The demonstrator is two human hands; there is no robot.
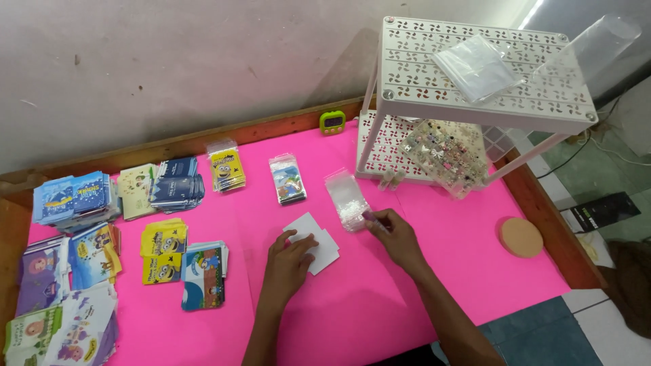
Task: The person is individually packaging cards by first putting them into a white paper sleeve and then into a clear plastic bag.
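Currently left hand point(288, 261) palm-down, fingers spread flat on white cards point(317, 240) mid pink table point(380, 298). Right hand point(397, 237) angled inward, fingertips pinching small purple item point(371, 218) at edge of clear zip bag point(346, 198), just beside cards.

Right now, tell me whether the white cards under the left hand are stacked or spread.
Spread: the white cards lie fanned and overlapping beneath the left hand, with separate corners showing.

Only the 2 bare forearms and hands are in view, the left hand point(290, 257) and the right hand point(397, 237), each with no sleeve, glove, ring, watch or bracelet visible, short fingernails, and 5 slender fingers; clothing lies outside the frame.
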